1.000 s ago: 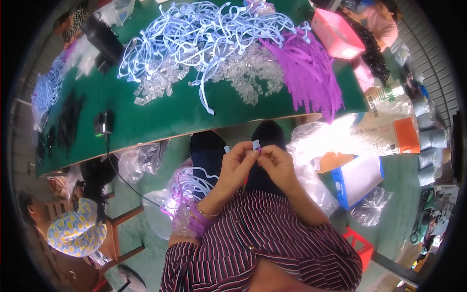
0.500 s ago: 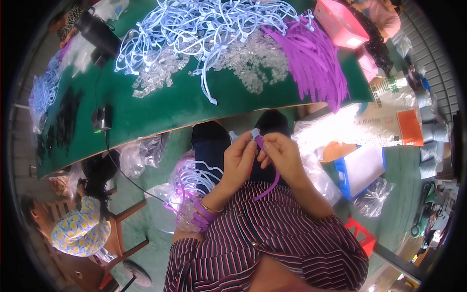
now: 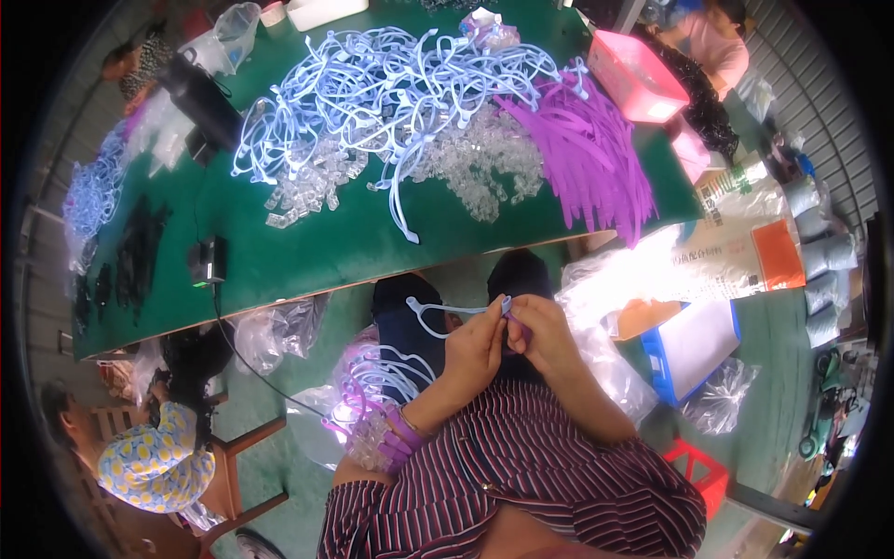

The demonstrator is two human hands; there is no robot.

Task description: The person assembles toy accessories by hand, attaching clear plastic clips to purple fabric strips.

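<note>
We are holding a pale blue plastic strip [image 3: 447, 314] up in front of us, just below the near edge of the green table [image 3: 307, 252], and it is lying pinched between the fingertips of both hands, with its hooked free end curving away to our left. Our left hand [image 3: 473, 348] is closing its fingers around the strip from below, and our right hand [image 3: 540, 337] is pinching the other end, where a small purple piece [image 3: 510, 307] is sitting right at the fingertips; both hands are curled tight rather than spread. We are counting one strip and one purple piece in the hands, while the heaps on the table are too tangled to count: a pile of pale blue strips [image 3: 391, 84], a mound of clear plastic bits [image 3: 466, 158] and a bundle of purple strips [image 3: 596, 158]. Both forearms are rising from our striped shirt [image 3: 521, 484], wrists bent inward so the knuckles are nearly meeting.
</note>
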